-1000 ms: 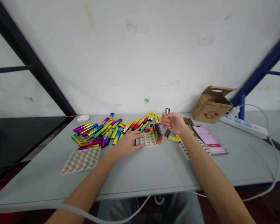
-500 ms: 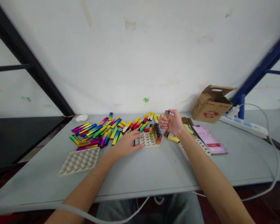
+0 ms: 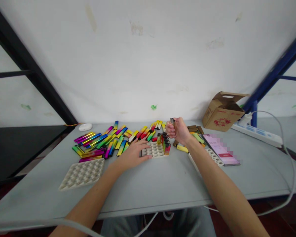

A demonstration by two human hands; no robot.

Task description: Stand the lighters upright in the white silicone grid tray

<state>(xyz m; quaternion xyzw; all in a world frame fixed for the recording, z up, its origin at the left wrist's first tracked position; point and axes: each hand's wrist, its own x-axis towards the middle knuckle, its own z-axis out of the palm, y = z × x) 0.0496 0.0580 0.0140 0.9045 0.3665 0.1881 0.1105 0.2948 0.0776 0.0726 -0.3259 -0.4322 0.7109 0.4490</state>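
My right hand (image 3: 178, 131) is closed round a lighter (image 3: 172, 121), its dark top poking up above the fingers. It is raised behind and to the right of a white tray with round holes (image 3: 156, 150). Lighters stand upright along that tray's right side, among them a red one (image 3: 167, 149) and a yellow one (image 3: 159, 138). My left hand (image 3: 134, 154) lies at the tray's left end with fingers stretched and apart, fingertips and thumb touching its edges. Many shiny coloured lighters (image 3: 98, 141) lie loose behind and left of this hand.
A second holed tray (image 3: 82, 173) lies at the left. Another holed tray (image 3: 215, 157) is partly under my right forearm. Beyond it are a phone (image 3: 223, 149), an open cardboard box (image 3: 222, 113) and a power strip (image 3: 260, 134). A white case (image 3: 85, 127) sits back left.
My right hand has moved slightly left with the lighter, and its fingers are wrapped more tightly round it. My left hand stays on the tray.
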